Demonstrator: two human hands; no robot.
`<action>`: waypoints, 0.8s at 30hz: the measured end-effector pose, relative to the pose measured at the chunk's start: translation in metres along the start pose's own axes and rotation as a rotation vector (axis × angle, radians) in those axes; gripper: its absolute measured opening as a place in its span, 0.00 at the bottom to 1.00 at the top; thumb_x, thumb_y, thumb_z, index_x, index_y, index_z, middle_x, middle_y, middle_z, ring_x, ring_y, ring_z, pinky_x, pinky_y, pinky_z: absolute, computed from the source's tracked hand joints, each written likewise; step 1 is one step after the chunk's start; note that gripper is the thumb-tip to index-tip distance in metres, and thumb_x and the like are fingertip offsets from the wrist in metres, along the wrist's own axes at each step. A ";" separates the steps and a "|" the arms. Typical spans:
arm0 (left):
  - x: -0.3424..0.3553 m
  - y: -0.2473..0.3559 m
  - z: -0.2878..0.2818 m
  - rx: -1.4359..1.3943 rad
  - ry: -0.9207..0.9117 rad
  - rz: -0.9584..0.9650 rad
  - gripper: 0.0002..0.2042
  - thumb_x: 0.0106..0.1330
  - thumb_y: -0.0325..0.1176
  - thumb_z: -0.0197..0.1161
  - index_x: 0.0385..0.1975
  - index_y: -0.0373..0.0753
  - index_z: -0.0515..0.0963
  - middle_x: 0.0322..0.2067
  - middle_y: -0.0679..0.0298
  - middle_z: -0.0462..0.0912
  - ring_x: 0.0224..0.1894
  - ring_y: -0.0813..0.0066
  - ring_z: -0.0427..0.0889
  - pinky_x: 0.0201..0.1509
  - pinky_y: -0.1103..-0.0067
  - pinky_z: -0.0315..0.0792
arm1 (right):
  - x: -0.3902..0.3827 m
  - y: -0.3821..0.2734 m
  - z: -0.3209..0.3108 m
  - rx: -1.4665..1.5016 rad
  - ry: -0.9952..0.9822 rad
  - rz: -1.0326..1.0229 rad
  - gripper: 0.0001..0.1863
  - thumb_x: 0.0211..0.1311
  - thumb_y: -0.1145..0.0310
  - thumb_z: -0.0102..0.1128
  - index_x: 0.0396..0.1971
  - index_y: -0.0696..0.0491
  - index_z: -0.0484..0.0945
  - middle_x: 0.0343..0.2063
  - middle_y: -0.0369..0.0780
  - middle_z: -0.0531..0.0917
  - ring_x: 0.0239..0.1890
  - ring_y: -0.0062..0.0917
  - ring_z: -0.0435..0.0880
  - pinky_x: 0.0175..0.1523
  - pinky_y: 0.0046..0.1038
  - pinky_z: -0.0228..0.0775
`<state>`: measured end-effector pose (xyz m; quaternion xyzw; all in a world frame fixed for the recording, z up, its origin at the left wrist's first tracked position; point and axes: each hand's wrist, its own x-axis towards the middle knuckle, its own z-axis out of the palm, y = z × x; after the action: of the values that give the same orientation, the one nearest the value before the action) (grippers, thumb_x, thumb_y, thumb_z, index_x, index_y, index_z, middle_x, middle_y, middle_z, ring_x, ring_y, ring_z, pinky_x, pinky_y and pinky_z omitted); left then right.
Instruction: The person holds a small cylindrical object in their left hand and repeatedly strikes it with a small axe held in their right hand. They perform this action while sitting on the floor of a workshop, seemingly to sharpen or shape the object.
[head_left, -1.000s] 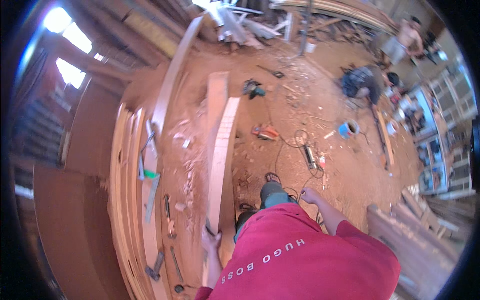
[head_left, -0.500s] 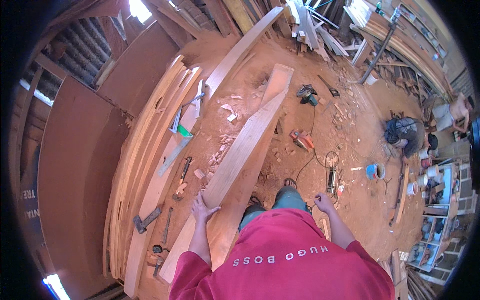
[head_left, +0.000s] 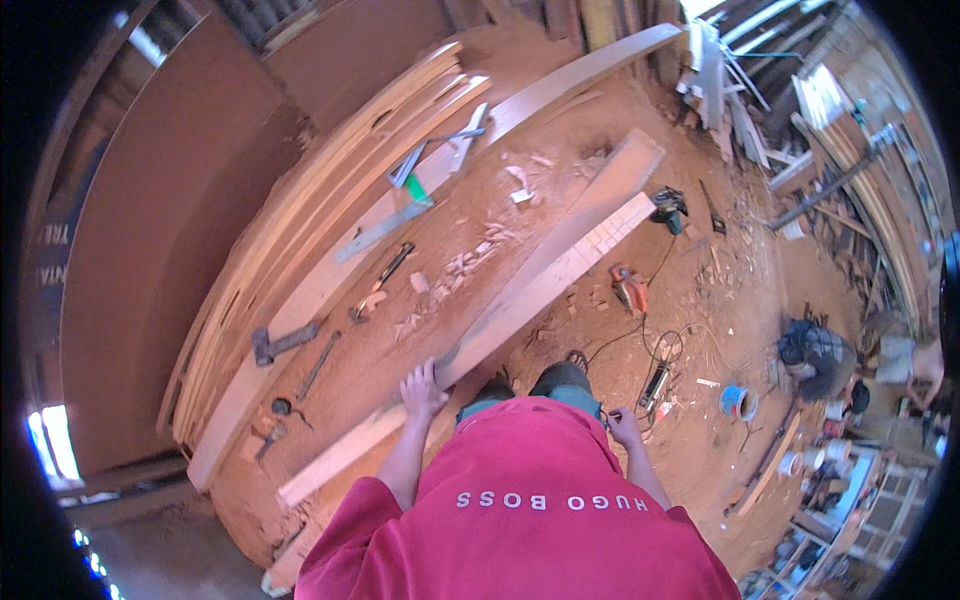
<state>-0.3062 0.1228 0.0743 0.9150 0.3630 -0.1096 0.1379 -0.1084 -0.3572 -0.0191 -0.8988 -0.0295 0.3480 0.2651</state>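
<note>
My left hand is on a long pale wooden plank, its fingers gripping the upper edge. Notches or marks line the plank's far end, and a wider board lies behind it. Low by my right thigh, my right hand is curled around something small and dark that I cannot make out. Left of the planks, a hammer with orange on it, a sledgehammer and a metal bar lie among wood chips.
Stacked boards and squares lie left. An angle grinder, an orange planer, cords and a blue bucket are right. A crouching person and a bare-backed person are at far right. Scrap timber is piled beyond.
My view has swung leftward, shifting the room's contents rightward. The plank in my left hand now slants further across the view, and my left hand has moved up along the picture.
</note>
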 end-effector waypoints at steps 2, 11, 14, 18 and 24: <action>0.009 -0.006 -0.015 -0.056 -0.074 0.000 0.42 0.43 0.52 0.75 0.61 0.52 0.65 0.49 0.58 0.78 0.52 0.57 0.78 0.53 0.60 0.72 | -0.009 -0.022 -0.004 -0.037 -0.002 -0.059 0.18 0.58 0.65 0.62 0.45 0.58 0.79 0.30 0.46 0.84 0.33 0.30 0.85 0.38 0.30 0.77; 0.011 -0.012 -0.051 -0.114 -0.093 -0.040 0.43 0.42 0.52 0.77 0.63 0.54 0.66 0.48 0.59 0.80 0.50 0.59 0.80 0.50 0.63 0.75 | -0.003 -0.050 -0.049 -0.080 0.063 -0.109 0.17 0.58 0.64 0.62 0.43 0.58 0.81 0.28 0.45 0.85 0.31 0.32 0.84 0.41 0.31 0.77; 0.011 -0.003 -0.056 -0.120 -0.047 -0.110 0.44 0.42 0.48 0.77 0.64 0.53 0.66 0.52 0.62 0.78 0.53 0.60 0.78 0.54 0.63 0.72 | -0.009 -0.042 -0.058 -0.084 0.056 -0.083 0.16 0.56 0.64 0.62 0.41 0.59 0.81 0.30 0.47 0.85 0.33 0.34 0.85 0.42 0.32 0.77; -0.023 0.004 -0.003 -0.059 0.277 -0.078 0.45 0.39 0.41 0.78 0.64 0.55 0.66 0.57 0.63 0.73 0.60 0.61 0.71 0.62 0.63 0.64 | -0.010 -0.022 -0.059 -0.144 -0.050 -0.066 0.19 0.55 0.63 0.61 0.44 0.58 0.80 0.36 0.50 0.85 0.41 0.38 0.85 0.49 0.35 0.75; -0.052 0.020 0.004 0.008 0.143 0.001 0.55 0.36 0.45 0.80 0.70 0.53 0.55 0.63 0.55 0.63 0.66 0.53 0.60 0.64 0.57 0.60 | 0.013 -0.036 -0.068 -0.201 -0.011 -0.067 0.19 0.54 0.62 0.60 0.43 0.57 0.81 0.37 0.51 0.85 0.42 0.40 0.85 0.49 0.36 0.75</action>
<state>-0.3301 0.0747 0.0898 0.9212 0.3710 -0.0451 0.1080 -0.0500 -0.3543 0.0331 -0.9173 -0.0958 0.3393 0.1849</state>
